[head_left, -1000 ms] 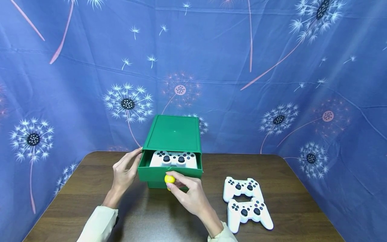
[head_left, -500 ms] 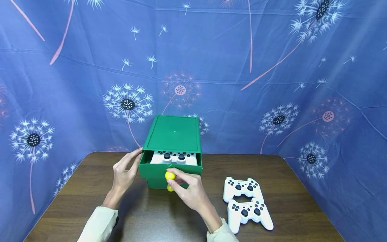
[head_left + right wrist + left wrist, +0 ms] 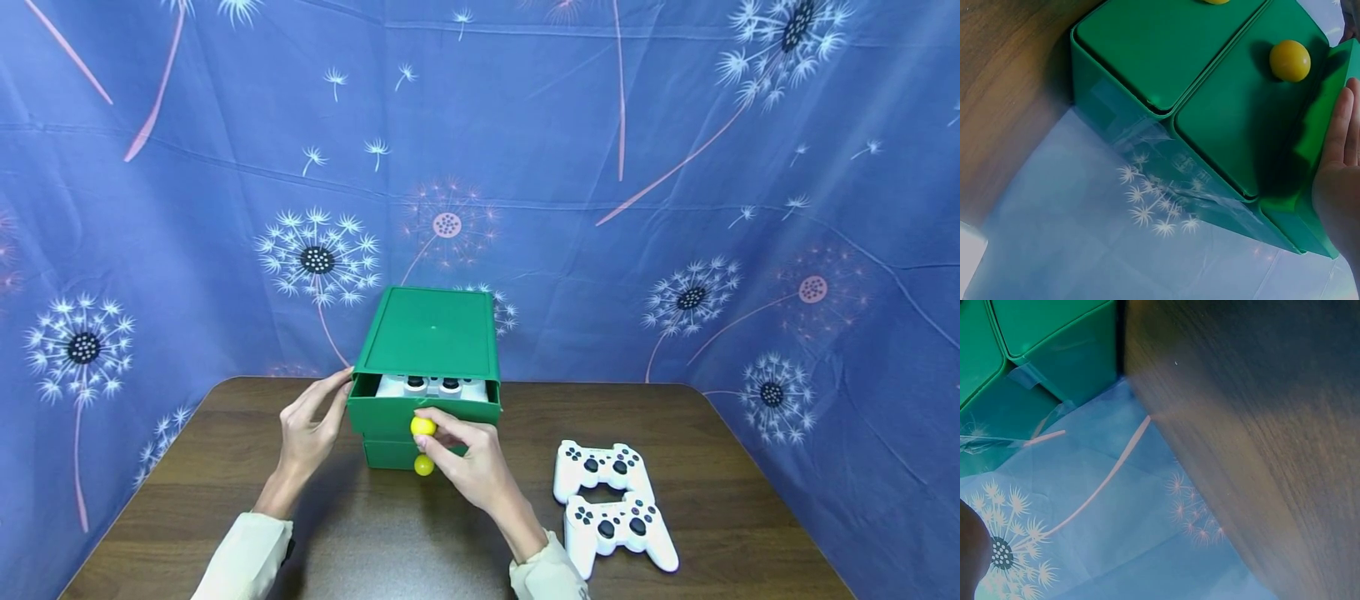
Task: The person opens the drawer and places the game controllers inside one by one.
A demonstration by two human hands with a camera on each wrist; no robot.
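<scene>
A green plastic drawer unit [image 3: 427,329] stands on the table, its top drawer [image 3: 382,417] pulled partway out. Inside that drawer lies a white game controller [image 3: 470,390], mostly hidden under the unit's top. My right hand [image 3: 476,462] pinches the yellow ball knob [image 3: 422,426] on the drawer front between thumb and fingers. Against the unit's left side, near its front edge, rest the fingers of my left hand [image 3: 306,432]. Lower drawers stay closed; in the right wrist view one bears a yellow knob [image 3: 1290,60].
Two white game controllers, a rear one [image 3: 566,475] and a front one [image 3: 581,546], lie together on the wooden table [image 3: 720,500] to the right. A blue dandelion-print cloth [image 3: 555,250] hangs behind and beside the table.
The top drawer has slid further into the unit, with my right hand moving on the knob. Less of the controller inside shows. My left hand has stayed in place.
</scene>
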